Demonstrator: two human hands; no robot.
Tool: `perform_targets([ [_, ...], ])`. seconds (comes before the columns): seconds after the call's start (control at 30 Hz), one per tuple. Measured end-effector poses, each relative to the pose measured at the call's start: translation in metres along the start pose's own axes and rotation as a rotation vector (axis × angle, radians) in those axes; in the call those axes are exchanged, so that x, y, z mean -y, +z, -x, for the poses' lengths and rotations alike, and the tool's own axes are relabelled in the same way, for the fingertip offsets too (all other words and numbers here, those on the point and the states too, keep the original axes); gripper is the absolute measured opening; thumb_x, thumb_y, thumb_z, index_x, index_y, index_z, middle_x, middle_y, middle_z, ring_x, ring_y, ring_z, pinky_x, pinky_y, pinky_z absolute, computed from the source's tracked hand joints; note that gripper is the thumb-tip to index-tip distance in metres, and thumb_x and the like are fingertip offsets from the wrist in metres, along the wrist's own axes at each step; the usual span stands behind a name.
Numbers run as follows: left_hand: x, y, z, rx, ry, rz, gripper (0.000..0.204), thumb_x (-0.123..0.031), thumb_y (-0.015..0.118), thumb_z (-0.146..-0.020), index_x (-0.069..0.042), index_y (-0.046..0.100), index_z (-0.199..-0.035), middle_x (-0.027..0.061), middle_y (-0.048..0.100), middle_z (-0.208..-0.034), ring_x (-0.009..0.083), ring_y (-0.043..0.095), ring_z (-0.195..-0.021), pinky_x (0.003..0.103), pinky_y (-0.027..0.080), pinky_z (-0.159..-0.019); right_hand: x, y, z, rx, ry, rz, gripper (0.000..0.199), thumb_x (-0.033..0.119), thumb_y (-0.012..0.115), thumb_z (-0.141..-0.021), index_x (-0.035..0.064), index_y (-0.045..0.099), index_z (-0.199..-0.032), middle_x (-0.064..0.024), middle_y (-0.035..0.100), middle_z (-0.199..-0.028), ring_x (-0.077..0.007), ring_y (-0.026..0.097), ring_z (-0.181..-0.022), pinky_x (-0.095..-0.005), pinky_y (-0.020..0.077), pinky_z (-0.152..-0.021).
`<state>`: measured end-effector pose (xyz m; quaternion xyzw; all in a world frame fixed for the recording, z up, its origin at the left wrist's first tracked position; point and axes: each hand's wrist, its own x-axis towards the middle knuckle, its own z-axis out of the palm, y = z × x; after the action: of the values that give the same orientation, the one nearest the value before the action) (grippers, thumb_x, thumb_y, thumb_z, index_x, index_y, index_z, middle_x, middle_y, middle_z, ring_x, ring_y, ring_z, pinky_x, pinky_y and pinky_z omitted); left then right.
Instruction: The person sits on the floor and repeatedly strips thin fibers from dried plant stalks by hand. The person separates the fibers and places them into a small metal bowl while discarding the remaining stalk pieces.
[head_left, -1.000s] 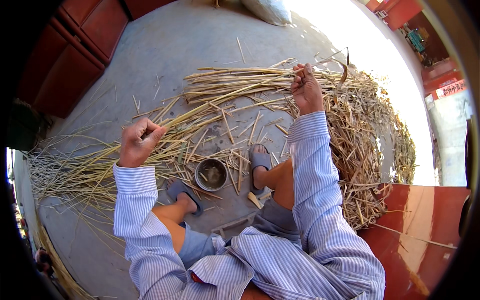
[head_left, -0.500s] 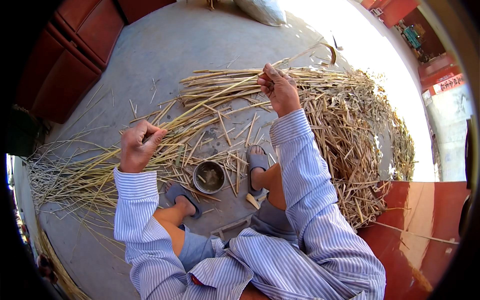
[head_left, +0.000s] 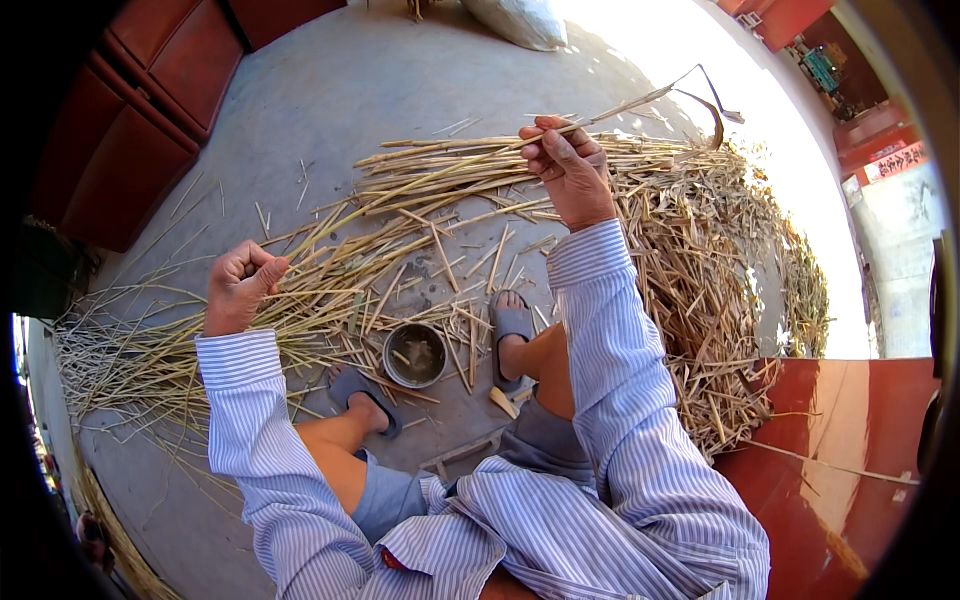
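Observation:
A long thin dry stalk (head_left: 430, 193) runs slantwise between my two hands. My left hand (head_left: 243, 287) is a closed fist around its lower left part, above the spread of thin yellowish stems (head_left: 190, 340). Farther right, my right hand (head_left: 575, 178) pinches the stalk between thumb and fingers. Past that hand the stalk's tip (head_left: 660, 93) sticks out to the upper right, with a curled brown leaf (head_left: 717, 125) hanging from it. Below my right hand lies a bundle of thicker pale stalks (head_left: 440, 170).
A metal bowl (head_left: 415, 380) with murky contents stands between my sandalled feet. Broken stalks and dry husks form a heap (head_left: 690, 270) at the right. A red surface (head_left: 830, 420) lies lower right, red armchairs (head_left: 130, 130) upper left, and a pale sack (head_left: 520, 20) at the far edge.
My left hand has moved left and slightly away from me. My right hand has shifted slightly right, its fingers less curled. The stalk's leafy end now reaches farther up and right.

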<state>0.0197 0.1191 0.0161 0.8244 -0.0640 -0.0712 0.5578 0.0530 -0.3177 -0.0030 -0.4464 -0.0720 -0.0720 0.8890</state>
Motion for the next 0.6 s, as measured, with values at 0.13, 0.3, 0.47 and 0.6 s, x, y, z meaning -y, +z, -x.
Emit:
perform_targets([
  [0.13,0.005,-0.014,0.005,-0.026,-0.01,-0.01,0.029,-0.024,0.079,-0.083,-0.004,0.06,-0.077,-0.0021,0.056,-0.062,0.0034,0.049,-0.056,0.019,0.037,-0.05,0.018,-0.045,-0.006,-0.142,-0.1,-0.026,0.02,0.012,0.061,-0.096,-0.0009,0.062,-0.112,-0.0124,0.069,-0.097,-0.0125,0.064,-0.075,-0.0221,0.0545,-0.063],
  [0.3,0.007,-0.017,0.013,-0.013,-0.029,-0.126,0.027,-0.021,0.08,-0.082,-0.003,0.06,-0.076,-0.0001,0.059,-0.064,0.0044,0.051,-0.056,0.02,0.04,-0.051,0.026,-0.064,-0.005,-0.338,-0.028,-0.003,0.024,0.018,0.059,-0.098,0.0004,0.06,-0.115,-0.0074,0.065,-0.096,-0.0095,0.058,-0.071,-0.0213,0.0511,-0.062],
  [0.47,0.001,-0.013,0.014,-0.006,-0.005,-0.169,0.026,-0.018,0.079,-0.082,-0.003,0.06,-0.074,0.0005,0.059,-0.063,0.0054,0.051,-0.057,0.022,0.04,-0.052,0.027,-0.05,0.003,-0.129,0.252,0.267,0.016,0.006,0.065,-0.089,0.0043,0.063,-0.105,-0.0096,0.069,-0.097,-0.015,0.068,-0.088,-0.023,0.055,-0.069],
  [0.6,0.005,-0.013,0.012,0.015,-0.01,-0.214,0.028,-0.021,0.08,-0.082,-0.003,0.059,-0.073,0.0,0.058,-0.064,0.006,0.05,-0.058,0.023,0.04,-0.052,0.023,-0.047,0.003,-0.133,0.315,0.412,0.017,0.007,0.069,-0.087,0.005,0.062,-0.102,-0.0078,0.07,-0.092,-0.0146,0.069,-0.081,-0.0221,0.0548,-0.067],
])
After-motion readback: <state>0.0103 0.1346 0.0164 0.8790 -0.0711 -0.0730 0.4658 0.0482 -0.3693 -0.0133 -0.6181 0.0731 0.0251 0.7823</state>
